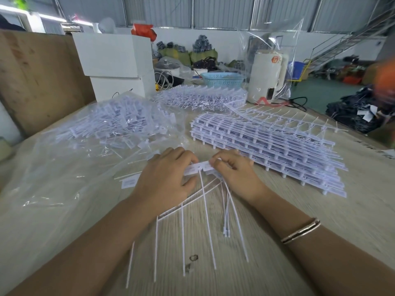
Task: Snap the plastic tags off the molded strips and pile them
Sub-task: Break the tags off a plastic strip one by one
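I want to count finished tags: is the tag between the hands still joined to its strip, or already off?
Cannot tell. Both hands, left hand and right hand, pinch the tag; fingers hide its joint.

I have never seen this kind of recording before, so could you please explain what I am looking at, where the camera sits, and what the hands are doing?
There is no machine here. The single picture comes from a wide-angle camera worn on a person's head, looking forward and down at their own two bare hands.

The left hand and the right hand together pinch a molded strip of white plastic tags, whose thin tails fan out toward the viewer across the wooden table.

Behind the left hand, a pile of loose tags lies on a clear plastic sheet. Behind the right hand sits a stack of unbroken strips, with another stack farther back.

At the table's far edge stand white boxes, a blue basket and a white kettle.
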A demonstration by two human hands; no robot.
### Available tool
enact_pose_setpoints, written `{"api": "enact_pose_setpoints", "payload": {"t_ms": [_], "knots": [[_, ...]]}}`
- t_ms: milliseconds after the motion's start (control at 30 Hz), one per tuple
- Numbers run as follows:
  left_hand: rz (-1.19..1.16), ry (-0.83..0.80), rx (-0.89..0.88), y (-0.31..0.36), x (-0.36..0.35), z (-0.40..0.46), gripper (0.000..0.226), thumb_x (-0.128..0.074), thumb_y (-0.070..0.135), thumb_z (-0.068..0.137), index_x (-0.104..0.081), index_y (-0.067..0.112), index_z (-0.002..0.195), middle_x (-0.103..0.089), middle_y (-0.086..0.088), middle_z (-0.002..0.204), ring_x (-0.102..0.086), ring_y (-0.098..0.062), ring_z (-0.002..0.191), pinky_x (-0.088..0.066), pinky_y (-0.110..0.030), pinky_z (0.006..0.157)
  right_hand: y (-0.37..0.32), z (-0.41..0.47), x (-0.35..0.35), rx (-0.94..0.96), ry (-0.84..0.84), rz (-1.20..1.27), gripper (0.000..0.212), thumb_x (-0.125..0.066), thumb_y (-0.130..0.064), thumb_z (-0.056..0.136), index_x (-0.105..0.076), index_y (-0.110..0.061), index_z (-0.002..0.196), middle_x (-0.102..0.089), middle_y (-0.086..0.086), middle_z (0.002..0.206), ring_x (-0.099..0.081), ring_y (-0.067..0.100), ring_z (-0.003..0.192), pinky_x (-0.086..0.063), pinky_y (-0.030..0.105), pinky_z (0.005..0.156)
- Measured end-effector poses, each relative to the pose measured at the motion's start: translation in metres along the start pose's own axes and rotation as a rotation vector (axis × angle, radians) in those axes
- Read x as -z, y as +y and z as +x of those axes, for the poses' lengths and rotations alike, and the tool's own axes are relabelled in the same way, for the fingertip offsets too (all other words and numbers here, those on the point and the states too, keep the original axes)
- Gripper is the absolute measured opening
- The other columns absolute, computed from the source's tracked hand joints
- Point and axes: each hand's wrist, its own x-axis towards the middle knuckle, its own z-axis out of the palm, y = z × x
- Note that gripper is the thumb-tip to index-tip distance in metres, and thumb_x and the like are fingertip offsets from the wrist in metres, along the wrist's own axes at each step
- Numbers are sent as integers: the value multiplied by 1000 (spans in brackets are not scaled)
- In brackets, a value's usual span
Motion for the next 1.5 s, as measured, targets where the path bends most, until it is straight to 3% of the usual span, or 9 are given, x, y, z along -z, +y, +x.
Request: {"api": "enact_pose_setpoints", "payload": {"t_ms": [100,333,600,833,1000,1133,1233,1333,1500], "knots": [[-40,36,-4,0,0,-1,14,-68,19,79,-65,15,92,-60,0,83,-58,-24,76,-48,-41,63,-3,-2,-1,34,-44,37,21,-66,-27,85,-69,-9,76,-63,8,84,-49,13,93,-31,47,98],[-161,11,68,-8,-4,-3,18,-66,25,86,-69,21,103,-71,5,89,-65,-19,79,-51,-40,70,-7,-2,0,131,-49,108,3,-68,-12,84,-70,-10,85,-65,13,83,-58,27,85,-43,43,86],[-371,51,173,-9,-3,-3,21,-70,21,83,-72,25,103,-71,11,76,-57,9,60,-38,-4,59,-7,-4,1,220,8,123,9,-67,-8,85,-72,-8,92,-68,9,81,-64,24,80,-45,49,84],[-509,74,255,-12,-2,-2,11,-70,26,83,-73,25,93,-70,12,77,-64,-3,70,-49,-22,67,-5,-3,4,146,130,168,18,-63,-26,88,-65,-41,78,-65,-18,77,-61,13,83,-34,66,90],[-310,36,179,-10,-4,-3,20,-71,17,79,-67,19,99,-68,7,95,-63,-14,84,-52,-37,72,8,4,6,-65,66,-217,7,-60,-36,88,-66,-35,90,-56,-16,102,-45,11,108,-27,43,99],[-267,58,139,-6,-6,-3,31,-71,16,79,-62,17,108,-63,3,98,-61,-18,86,-50,-36,72,8,1,1,-22,110,-390,29,-56,-45,89,-62,-35,116,-49,-18,109,-37,9,113,-15,29,80],[-206,53,119,1,-5,-1,36,-69,22,80,-59,18,114,-61,1,101,-61,-22,86,-50,-41,69,-2,-1,-6,126,139,-296,38,-44,-60,84,-69,-36,99,-50,-27,97,-37,0,104,-14,25,80],[-179,36,68,7,-6,1,38,-72,23,78,-60,16,114,-62,-1,102,-63,-24,85,-51,-41,67,-3,-2,-12,139,51,-272,24,-57,-46,88,-72,-29,82,-56,-22,94,-40,7,105,-10,14,88],[-218,21,93,6,-6,-2,27,-61,44,83,-62,27,104,-64,8,97,-62,-16,84,-50,-35,69,-1,1,-3,77,62,-75,28,-59,-21,90,-59,-32,64,-59,-15,82,-47,12,97,-24,48,98]]}}
